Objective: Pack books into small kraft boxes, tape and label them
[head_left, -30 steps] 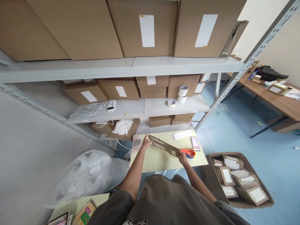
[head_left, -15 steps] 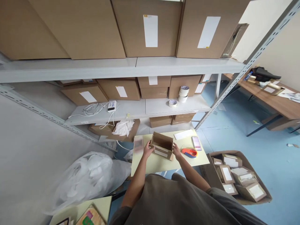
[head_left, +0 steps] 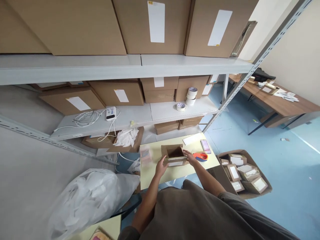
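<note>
Brown box [head_left: 175, 152] — white label [head_left: 175, 163], pale-yellow table [head_left: 148, 176], red tool [head_left: 200, 156] — seemingly blue-edged

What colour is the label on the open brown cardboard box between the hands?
The rectangular label is white, best seen in the head view.

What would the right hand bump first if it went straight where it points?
The open cardboard box: the right hand seems to be at its right side, though exact contact is unclear.
</note>
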`<state>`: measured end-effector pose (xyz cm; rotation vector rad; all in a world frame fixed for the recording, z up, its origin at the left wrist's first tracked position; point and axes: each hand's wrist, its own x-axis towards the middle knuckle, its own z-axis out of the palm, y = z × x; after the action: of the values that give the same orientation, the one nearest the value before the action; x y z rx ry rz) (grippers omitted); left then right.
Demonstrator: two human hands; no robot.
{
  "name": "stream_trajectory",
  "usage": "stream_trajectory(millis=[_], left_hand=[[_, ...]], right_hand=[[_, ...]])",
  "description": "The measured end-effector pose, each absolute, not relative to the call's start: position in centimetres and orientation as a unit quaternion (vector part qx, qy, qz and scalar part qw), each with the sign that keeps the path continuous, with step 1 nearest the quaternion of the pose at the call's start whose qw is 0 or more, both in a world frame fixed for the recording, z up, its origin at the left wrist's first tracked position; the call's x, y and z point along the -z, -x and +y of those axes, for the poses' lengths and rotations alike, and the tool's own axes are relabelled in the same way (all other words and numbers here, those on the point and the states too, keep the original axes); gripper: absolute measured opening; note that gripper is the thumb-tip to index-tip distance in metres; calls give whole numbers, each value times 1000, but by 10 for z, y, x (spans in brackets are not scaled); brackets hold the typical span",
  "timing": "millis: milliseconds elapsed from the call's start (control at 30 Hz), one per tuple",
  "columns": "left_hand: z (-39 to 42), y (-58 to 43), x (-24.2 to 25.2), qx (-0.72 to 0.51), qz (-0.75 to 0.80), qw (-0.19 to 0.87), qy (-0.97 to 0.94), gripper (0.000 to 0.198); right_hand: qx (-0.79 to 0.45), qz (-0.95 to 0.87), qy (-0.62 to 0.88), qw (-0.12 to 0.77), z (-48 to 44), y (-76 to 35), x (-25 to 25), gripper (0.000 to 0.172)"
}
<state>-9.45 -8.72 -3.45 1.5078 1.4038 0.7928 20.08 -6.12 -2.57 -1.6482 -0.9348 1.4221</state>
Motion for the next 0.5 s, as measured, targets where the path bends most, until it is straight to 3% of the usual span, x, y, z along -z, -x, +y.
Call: stream_trajectory(millis=[233, 433, 500], left_hand=[[-93, 105, 40, -302, 592, 477, -576, 27], [-99, 109, 42, -313, 607, 484, -547, 36], [-100, 107, 40, -307, 614, 468, -557, 36]], right_hand=[[-509, -349, 687, 383, -46, -180, 32, 61], [-507, -374, 666, 400, -76, -183, 35, 58], [-532, -393, 646, 382, -88, -187, 36, 66]])
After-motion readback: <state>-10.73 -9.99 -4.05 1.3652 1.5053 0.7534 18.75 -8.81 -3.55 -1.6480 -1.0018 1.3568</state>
